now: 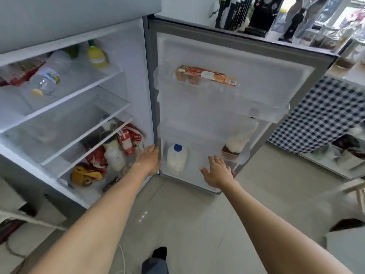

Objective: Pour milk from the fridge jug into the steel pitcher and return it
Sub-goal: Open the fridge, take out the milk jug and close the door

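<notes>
I find the translucent plastic milk jug with blue screw cap point(176, 159) upright in the open fridge door's bottom shelf point(189, 175), my left hand point(148, 159) and right hand point(217, 171) spread empty beside it; I judge it heavy, cold-slick, best gripped at its handle.

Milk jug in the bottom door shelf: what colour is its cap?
Blue. The milk jug has a blue cap, seen clearly in the head view.

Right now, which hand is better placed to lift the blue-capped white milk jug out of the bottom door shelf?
Probably the right hand: it hovers open just beside the blue-capped white milk jug, empty. The left hand rests at the fridge door's hinge edge.
</notes>
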The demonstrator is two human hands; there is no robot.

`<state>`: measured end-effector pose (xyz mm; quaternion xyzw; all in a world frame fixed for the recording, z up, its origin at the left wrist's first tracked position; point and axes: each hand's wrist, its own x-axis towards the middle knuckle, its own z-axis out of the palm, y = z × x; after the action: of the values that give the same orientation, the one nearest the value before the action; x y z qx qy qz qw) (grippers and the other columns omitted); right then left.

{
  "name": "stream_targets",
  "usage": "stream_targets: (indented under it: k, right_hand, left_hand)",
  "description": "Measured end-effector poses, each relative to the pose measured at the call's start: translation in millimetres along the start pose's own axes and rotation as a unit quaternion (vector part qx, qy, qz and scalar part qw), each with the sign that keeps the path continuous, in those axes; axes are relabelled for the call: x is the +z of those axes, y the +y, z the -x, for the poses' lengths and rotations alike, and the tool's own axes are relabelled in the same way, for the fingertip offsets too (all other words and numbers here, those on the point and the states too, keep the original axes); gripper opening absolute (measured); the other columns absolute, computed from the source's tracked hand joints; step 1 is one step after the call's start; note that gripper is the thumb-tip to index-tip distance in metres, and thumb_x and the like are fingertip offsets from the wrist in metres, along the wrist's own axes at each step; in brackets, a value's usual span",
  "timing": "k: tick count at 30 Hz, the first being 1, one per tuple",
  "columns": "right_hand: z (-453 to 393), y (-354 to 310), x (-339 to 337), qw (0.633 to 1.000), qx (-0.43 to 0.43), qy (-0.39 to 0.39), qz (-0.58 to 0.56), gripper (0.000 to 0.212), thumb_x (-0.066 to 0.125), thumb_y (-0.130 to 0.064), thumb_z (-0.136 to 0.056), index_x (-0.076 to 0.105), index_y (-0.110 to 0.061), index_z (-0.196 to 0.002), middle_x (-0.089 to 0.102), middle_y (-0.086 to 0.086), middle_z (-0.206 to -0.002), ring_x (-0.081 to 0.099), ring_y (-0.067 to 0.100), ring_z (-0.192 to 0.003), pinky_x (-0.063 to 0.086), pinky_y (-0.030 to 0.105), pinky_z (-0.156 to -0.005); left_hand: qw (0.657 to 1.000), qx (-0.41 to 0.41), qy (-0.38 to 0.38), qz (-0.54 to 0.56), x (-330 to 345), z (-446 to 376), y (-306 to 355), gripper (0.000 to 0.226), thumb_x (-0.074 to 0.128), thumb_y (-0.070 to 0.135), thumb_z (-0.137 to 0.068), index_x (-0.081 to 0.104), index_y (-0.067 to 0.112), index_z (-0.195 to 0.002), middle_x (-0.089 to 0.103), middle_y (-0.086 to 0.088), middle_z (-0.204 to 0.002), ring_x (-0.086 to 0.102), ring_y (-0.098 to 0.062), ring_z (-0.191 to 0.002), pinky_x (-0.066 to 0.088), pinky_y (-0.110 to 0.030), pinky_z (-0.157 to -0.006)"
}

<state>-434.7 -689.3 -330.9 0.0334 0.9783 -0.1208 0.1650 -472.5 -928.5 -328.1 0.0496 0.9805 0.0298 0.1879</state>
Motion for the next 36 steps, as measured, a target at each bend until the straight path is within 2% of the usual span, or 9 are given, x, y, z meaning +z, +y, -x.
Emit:
stream_targets:
  k: [6, 11, 16, 22, 24, 27, 31, 34, 36]
  right_hand:
    - [-45.9, 5.7, 47.9, 0.998, 0.013, -0.061, 0.012, 0.069, 0.036, -0.05, -0.098, 0.019, -0.011, -0.152, 0.016, 0.012, -0.161, 0.012, 0.03, -0.148, 0.015, 0.049, -0.116]
    - [-90.2, 4.1, 98.5, 0.994, 0.019, -0.106, 0.02, 0.067, 0.033, -0.049, -0.099, 0.018, -0.012, -0.152, 0.015, 0.011, -0.161, 0.012, 0.029, -0.147, 0.011, 0.046, -0.117]
    - [-151.2, 4.2, 153.7, 0.991, 0.027, -0.131, 0.006, 0.067, 0.029, -0.05, -0.1, 0.016, -0.011, -0.153, 0.017, 0.01, -0.161, 0.014, 0.026, -0.147, 0.013, 0.045, -0.118]
    - [-223.9, 1.2, 202.0, 0.971, 0.088, -0.125, -0.184, 0.066, 0.031, -0.052, -0.099, 0.025, -0.013, -0.152, 0.026, 0.007, -0.158, 0.025, 0.025, -0.144, 0.019, 0.033, -0.113]
    - [-244.6, 2.8, 211.0, 0.956, 0.106, -0.097, -0.258, 0.062, 0.032, -0.053, -0.098, 0.035, -0.015, -0.148, 0.036, 0.005, -0.154, 0.035, 0.025, -0.139, 0.025, 0.033, -0.11]
    - [-275.6, 2.6, 216.2, 0.92, 0.149, -0.078, -0.354, 0.056, 0.033, -0.049, -0.099, 0.053, -0.008, -0.13, 0.057, 0.009, -0.132, 0.05, 0.029, -0.123, 0.035, 0.036, -0.102]
    - [-304.9, 1.4, 220.3, 0.823, 0.168, -0.087, -0.536, 0.047, 0.033, -0.048, -0.1, 0.065, -0.014, -0.105, 0.069, -0.001, -0.104, 0.057, 0.018, -0.114, 0.038, 0.033, -0.102]
    - [-316.7, -4.4, 229.9, 0.807, 0.139, -0.084, -0.567, 0.061, 0.03, -0.056, -0.098, 0.068, -0.01, -0.105, 0.075, 0.005, -0.096, 0.064, 0.02, -0.105, 0.042, 0.031, -0.101]
    - [-320.7, -10.3, 236.6, 0.795, 0.14, -0.064, -0.587, 0.066, 0.029, -0.06, -0.096, 0.07, -0.009, -0.097, 0.074, 0.005, -0.082, 0.067, 0.024, -0.099, 0.046, 0.032, -0.099]
  left_hand:
    - [0.999, 0.018, -0.041, 0.024, 51.8, -51.3, -17.5, 0.064, 0.042, 0.028, -0.098, 0.014, 0.008, -0.152, 0.012, -0.01, -0.16, 0.015, -0.027, -0.146, 0.018, -0.041, -0.119]
    - [0.999, 0.018, -0.037, 0.011, 101.2, -106.1, -34.3, 0.06, 0.041, 0.029, -0.098, 0.021, 0.006, -0.149, 0.021, -0.013, -0.157, 0.024, -0.027, -0.143, 0.023, -0.037, -0.114]
    - [0.997, 0.02, -0.038, 0.06, 153.1, -169.1, -47.0, 0.06, 0.044, 0.024, -0.098, 0.021, 0.006, -0.149, 0.02, -0.011, -0.158, 0.02, -0.025, -0.145, 0.021, -0.034, -0.114]
    - [0.994, 0.039, -0.058, 0.08, 205.4, -238.7, -57.2, 0.065, 0.044, 0.035, -0.097, 0.019, 0.008, -0.151, 0.021, -0.01, -0.158, 0.023, -0.027, -0.144, 0.023, -0.036, -0.115]
    - [0.987, 0.03, -0.059, 0.143, 218.5, -260.5, -52.6, 0.064, 0.043, 0.036, -0.098, 0.019, 0.01, -0.151, 0.024, -0.009, -0.157, 0.027, -0.028, -0.142, 0.027, -0.037, -0.115]
    - [0.954, -0.011, -0.06, 0.294, 230.1, -291.5, -40.8, 0.051, 0.036, 0.031, -0.1, 0.029, 0.016, -0.148, 0.036, -0.009, -0.152, 0.041, -0.027, -0.133, 0.036, -0.029, -0.102]
    - [0.887, -0.098, -0.066, 0.446, 232.8, -324.6, -29.2, 0.042, 0.036, 0.031, -0.099, 0.051, 0.012, -0.134, 0.052, -0.011, -0.136, 0.053, -0.025, -0.114, 0.042, -0.026, -0.087]
    - [0.814, -0.134, -0.107, 0.555, 239.4, -338.6, -31.3, 0.041, 0.045, 0.04, -0.097, 0.055, 0.014, -0.127, 0.056, -0.005, -0.124, 0.05, -0.017, -0.105, 0.042, -0.024, -0.078]
    - [0.775, -0.151, -0.136, 0.598, 243.5, -343.2, -34.0, 0.045, 0.047, 0.049, -0.094, 0.054, 0.018, -0.126, 0.055, 0.003, -0.124, 0.051, -0.014, -0.114, 0.041, -0.026, -0.086]
